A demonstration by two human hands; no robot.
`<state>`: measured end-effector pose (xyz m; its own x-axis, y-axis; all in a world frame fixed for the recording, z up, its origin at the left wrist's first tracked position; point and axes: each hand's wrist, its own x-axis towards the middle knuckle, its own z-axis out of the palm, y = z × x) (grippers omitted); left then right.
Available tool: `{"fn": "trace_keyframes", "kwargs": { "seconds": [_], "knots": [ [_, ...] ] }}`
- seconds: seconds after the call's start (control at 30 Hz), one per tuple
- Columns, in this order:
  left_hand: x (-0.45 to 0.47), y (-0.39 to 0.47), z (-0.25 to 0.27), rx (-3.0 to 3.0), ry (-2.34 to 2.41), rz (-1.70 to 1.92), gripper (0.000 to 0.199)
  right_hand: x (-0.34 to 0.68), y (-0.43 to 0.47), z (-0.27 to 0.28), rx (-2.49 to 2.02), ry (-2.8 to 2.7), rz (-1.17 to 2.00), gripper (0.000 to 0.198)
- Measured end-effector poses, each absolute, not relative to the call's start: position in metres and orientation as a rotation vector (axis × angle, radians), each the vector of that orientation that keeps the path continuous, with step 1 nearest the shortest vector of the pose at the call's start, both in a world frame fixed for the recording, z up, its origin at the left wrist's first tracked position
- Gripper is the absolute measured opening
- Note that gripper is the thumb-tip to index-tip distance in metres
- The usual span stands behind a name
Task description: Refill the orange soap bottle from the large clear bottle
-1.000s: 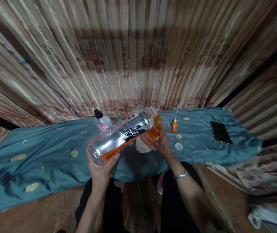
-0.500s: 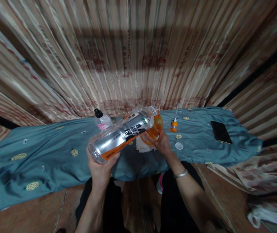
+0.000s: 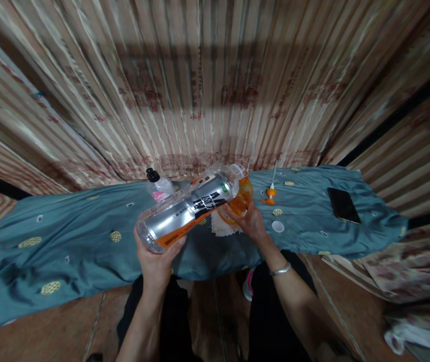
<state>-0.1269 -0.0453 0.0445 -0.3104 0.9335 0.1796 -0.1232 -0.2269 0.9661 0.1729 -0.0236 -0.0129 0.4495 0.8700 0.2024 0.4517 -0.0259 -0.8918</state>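
My left hand (image 3: 159, 264) is closed round the base of a large clear plastic bottle (image 3: 188, 211) with a silver and orange label. That bottle is tilted, its uncapped neck up to the right, over the top of an orange see-through bottle (image 3: 244, 196). Closed round the orange bottle is my right hand (image 3: 250, 220), a silver bracelet on its wrist. A pale cloth (image 3: 221, 226) lies beneath the orange bottle. To the right are an orange pump top (image 3: 271, 193) with a long tube and a white cap (image 3: 278, 227). Whether liquid flows between the bottles I cannot tell.
Behind the tilted bottle stands a clear bottle with a black top (image 3: 158, 185) and a pink label. A black phone (image 3: 343, 205) lies at the right on the blue-green patterned cloth (image 3: 87, 226) covering the narrow surface. Striped curtains (image 3: 215, 100) hang close behind and at both sides.
Both hands and both bottles stay almost in the same place. No object has visibly been taken hold of or let go.
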Motion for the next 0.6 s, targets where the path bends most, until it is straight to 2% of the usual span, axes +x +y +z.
{"fn": "trace_keyframes", "kwargs": {
  "seconds": [0.2, 0.43, 0.6],
  "knots": [
    [-0.125, -0.046, 0.046, 1.042, 1.162, 1.658, 0.12, 0.174, -0.023, -0.016, -1.674, -1.175, 0.497, 0.096],
    [-0.126, -0.046, 0.046, 1.061, 1.15, 1.673, 0.118, 0.169, -0.024, -0.003, -1.675, -1.173, 0.503, 0.084],
    [-0.125, -0.046, 0.046, 1.05, 1.176, 1.689, 0.116, 0.169, -0.022, -0.003, -1.696, -1.199, 0.494, 0.085]
  ]
}}
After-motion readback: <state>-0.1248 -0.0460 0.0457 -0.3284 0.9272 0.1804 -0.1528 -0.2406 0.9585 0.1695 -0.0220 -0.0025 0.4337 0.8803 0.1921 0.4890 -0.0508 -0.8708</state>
